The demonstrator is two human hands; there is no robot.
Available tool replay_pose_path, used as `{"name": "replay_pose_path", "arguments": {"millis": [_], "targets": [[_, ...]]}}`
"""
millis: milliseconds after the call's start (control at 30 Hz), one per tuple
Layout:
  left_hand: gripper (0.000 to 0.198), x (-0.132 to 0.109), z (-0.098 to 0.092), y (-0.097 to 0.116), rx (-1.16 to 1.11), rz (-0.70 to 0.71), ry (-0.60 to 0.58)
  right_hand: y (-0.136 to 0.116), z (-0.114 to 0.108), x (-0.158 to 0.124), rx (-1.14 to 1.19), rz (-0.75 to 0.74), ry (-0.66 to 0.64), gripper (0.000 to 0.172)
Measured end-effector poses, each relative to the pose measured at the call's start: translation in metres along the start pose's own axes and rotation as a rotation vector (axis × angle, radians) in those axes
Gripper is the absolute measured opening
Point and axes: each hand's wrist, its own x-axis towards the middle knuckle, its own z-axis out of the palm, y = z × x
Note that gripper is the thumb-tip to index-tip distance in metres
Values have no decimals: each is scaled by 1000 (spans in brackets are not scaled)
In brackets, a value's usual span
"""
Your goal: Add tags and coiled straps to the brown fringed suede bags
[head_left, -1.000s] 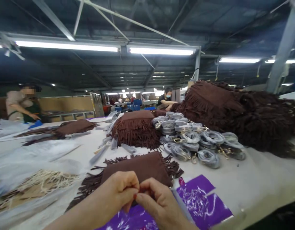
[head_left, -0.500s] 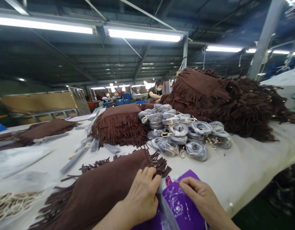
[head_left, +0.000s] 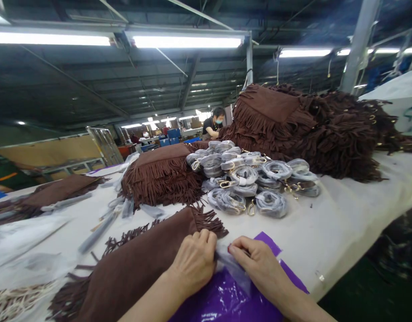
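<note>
A brown fringed bag (head_left: 142,259) lies at the front of the table, with my left forearm across its right part. Closed fingers of my left hand (head_left: 194,259) grip one end of a greyish clear plastic wrapping (head_left: 222,257) near the bag's fringe. My right hand (head_left: 259,261) pinches the same wrapping from the other side. A small dark red bit shows at the right fingertips; what it is I cannot tell. Beneath both hands spreads a shiny purple plastic sheet (head_left: 222,299), partly covered by the right hand and wrist.
Coiled, plastic-wrapped straps with gold clasps (head_left: 244,176) are heaped beyond my hands. A stack of fringed bags (head_left: 159,174) stands left of them, a larger brown pile (head_left: 303,129) behind right. Wrapped strips (head_left: 98,232) lie leftward. A person (head_left: 212,123) works farther back.
My right hand has moved left, closer to my left hand, and the wrapping is now drawn between them. More of the purple sheet shows in front. The view has shifted slightly.
</note>
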Motion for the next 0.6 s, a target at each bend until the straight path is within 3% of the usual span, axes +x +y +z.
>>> {"name": "replay_pose_path", "arguments": {"millis": [67,167,233,300,400,600], "targets": [[11,2,-8,-10,-203,-139,58,-1,-1,4,44,-9,41,29],[14,4,-22,-28,-795,-432,143,-5,6,11,106,-28,65,31],[16,3,-26,-36,-1194,-580,114,-10,16,15,133,-34,49,29],[16,1,-27,-40,-1426,-652,65,-14,28,18,161,-47,49,28],[16,-4,-24,-41,-1527,-648,48,-20,45,23,216,-76,76,28],[13,-16,-18,-40,-1539,-561,128,-23,61,29,280,-75,144,29]]}}
